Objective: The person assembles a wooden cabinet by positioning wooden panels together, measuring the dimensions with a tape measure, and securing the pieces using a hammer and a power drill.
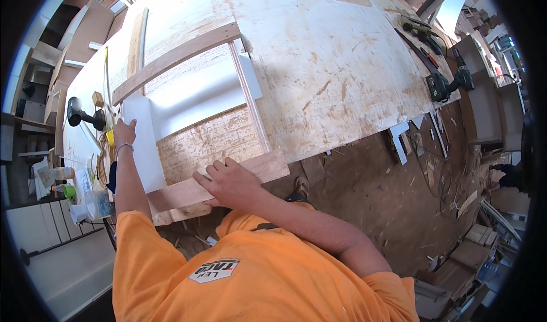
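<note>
A rectangular wooden frame (176,64) lies on the worktable in front of me, with plain wood rails at its far and near ends. Its left side is a wide white board (140,151), and its right side a narrow strip (249,97). My left hand (125,134) is closed over the outer edge of the white board; some of its fingers are hidden. Bent over the near rail (182,193), my right hand (232,182) grips it with curled fingers. A white sheet (196,91) shows inside the frame.
A cordless drill (85,115) stands left of the frame, near a small wood block (98,99). Another drill (450,81) and a green power tool (420,30) lie at the table's right edge. Offcuts and cables litter the brown floor (364,208). Clear tubs (98,203) sit at left.
</note>
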A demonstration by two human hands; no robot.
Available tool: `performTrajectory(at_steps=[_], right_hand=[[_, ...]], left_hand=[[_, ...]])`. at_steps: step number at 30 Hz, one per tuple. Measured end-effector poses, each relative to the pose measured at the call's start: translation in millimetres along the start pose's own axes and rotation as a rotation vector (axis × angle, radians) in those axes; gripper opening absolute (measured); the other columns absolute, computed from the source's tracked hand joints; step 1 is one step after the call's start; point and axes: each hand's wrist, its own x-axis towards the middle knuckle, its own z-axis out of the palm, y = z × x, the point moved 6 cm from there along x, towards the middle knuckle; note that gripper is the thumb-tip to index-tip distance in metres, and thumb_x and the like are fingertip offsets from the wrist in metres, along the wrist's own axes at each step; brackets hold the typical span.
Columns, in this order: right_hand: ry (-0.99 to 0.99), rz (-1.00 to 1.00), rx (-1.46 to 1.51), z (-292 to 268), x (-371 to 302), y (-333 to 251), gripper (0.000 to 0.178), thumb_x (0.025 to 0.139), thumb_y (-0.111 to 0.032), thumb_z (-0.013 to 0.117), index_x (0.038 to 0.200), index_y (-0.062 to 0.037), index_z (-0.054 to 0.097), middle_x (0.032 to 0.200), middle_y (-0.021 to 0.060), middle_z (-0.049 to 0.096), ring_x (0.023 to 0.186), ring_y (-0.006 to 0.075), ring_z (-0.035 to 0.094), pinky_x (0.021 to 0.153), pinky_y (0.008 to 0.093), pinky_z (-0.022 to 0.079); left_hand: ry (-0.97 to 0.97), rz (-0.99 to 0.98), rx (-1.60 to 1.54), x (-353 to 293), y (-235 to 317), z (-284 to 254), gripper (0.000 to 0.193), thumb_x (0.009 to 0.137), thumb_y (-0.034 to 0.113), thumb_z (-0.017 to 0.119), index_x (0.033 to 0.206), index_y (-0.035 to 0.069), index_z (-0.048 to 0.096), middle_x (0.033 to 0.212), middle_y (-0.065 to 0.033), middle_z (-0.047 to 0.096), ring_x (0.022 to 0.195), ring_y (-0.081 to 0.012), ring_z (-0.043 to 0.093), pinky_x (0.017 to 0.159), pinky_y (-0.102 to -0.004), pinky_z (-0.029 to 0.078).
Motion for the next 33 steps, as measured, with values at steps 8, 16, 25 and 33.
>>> performTrajectory(at_steps=[8,16,25,33], right_hand=[[-0.003,0.001,-0.003,0.9,6.8,4.0,0.072,0.077,-0.053,0.076,0.13,-0.0068,0.059,0.098,0.0072,0.064,0.097,0.0219,0.062,0.085,0.0365,0.047],[-0.025,-0.006,-0.006,-1.6,14.1,8.2,0.073,0.079,-0.056,0.074,0.132,-0.0071,0.059,0.099,0.0079,0.065,0.097,0.0222,0.062,0.084,0.0351,0.048],[-0.04,-0.003,-0.049,-7.1,23.3,12.8,0.074,0.079,-0.056,0.073,0.134,-0.0077,0.059,0.098,0.0078,0.066,0.094,0.0222,0.064,0.081,0.0345,0.048],[0.0,-0.008,-0.049,-5.6,29.5,18.6,0.074,0.078,-0.056,0.074,0.132,-0.0084,0.06,0.098,0.0079,0.066,0.094,0.022,0.064,0.081,0.0343,0.048]], left_hand=[[0.026,-0.006,-0.043,5.9,-1.3,-0.6,0.071,0.088,0.041,0.073,0.131,-0.011,0.053,0.126,-0.035,0.06,0.121,-0.0471,0.059,0.103,-0.0481,0.047],[0.113,0.037,-0.076,18.5,-7.0,6.6,0.056,0.089,0.039,0.073,0.118,-0.007,0.06,0.115,-0.0328,0.066,0.111,-0.0485,0.063,0.097,-0.0514,0.05],[0.086,0.034,-0.181,31.1,-4.6,11.5,0.051,0.088,0.038,0.074,0.115,-0.003,0.061,0.115,-0.0305,0.067,0.111,-0.0469,0.063,0.097,-0.0505,0.05],[0.084,0.0,-0.161,37.6,0.7,8.2,0.049,0.088,0.038,0.074,0.116,-0.001,0.062,0.115,-0.0282,0.068,0.11,-0.0454,0.064,0.096,-0.0509,0.051]])
